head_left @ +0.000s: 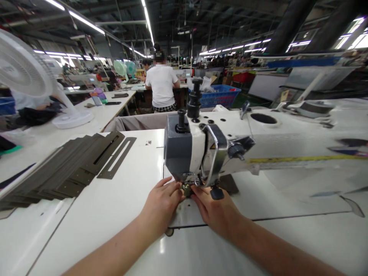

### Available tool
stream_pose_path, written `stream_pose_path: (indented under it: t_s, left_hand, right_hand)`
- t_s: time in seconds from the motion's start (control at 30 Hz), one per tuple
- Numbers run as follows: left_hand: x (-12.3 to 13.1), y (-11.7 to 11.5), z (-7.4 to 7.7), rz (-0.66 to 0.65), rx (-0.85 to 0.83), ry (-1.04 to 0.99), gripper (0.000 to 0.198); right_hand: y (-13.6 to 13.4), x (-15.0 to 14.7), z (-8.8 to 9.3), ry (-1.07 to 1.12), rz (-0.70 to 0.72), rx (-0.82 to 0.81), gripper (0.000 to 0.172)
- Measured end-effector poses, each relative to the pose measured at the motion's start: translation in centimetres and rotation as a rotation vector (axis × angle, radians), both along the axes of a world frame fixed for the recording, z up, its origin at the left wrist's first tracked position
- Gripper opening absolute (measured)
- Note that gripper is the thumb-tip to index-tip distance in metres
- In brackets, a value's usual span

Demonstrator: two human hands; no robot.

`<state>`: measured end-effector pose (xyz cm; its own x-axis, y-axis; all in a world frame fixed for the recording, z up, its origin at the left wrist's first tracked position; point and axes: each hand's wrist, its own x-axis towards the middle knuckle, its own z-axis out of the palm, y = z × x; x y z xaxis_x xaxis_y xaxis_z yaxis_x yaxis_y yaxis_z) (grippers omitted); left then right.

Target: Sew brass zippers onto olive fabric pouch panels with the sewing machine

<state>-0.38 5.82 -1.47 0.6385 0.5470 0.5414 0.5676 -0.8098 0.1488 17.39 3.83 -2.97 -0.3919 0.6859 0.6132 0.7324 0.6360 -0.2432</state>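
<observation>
A white and grey sewing machine (pixel 178 149) stands on the white table in front of me. Under its presser foot lies a small dark olive fabric piece (pixel 187 191). My left hand (pixel 161 205) is at the piece's left side, fingers bent and closed on its edge. From the right, my right hand (pixel 217 207) reaches beneath the machine head, fingers pressed together on the same piece. Its fingertips are partly hidden by the machine's parts. Behind the right hand, more dark olive material (pixel 229 184) shows on the machine bed.
Left of the machine lies a fanned stack of dark olive panels (pixel 71 165), with a slotted panel (pixel 117 158) at its right end. A white fan (pixel 71 117) stands further left. Beyond are a person in a white shirt (pixel 163 86) and a blue basket (pixel 220 97).
</observation>
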Motion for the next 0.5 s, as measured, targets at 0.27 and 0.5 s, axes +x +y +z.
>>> stream_pose_path:
  t_s: [0.27, 0.5]
  left_hand:
    - [0.1, 0.2, -0.1, 0.021, 0.023, -0.004, 0.017]
    - [-0.5, -0.3, 0.4, 0.050, 0.069, -0.008, 0.017]
  right_hand:
    - [0.1, -0.5, -0.4, 0.002, -0.011, 0.010, 0.020]
    - [0.8, 2.9, 1.0, -0.228, -0.230, 0.011, 0.021]
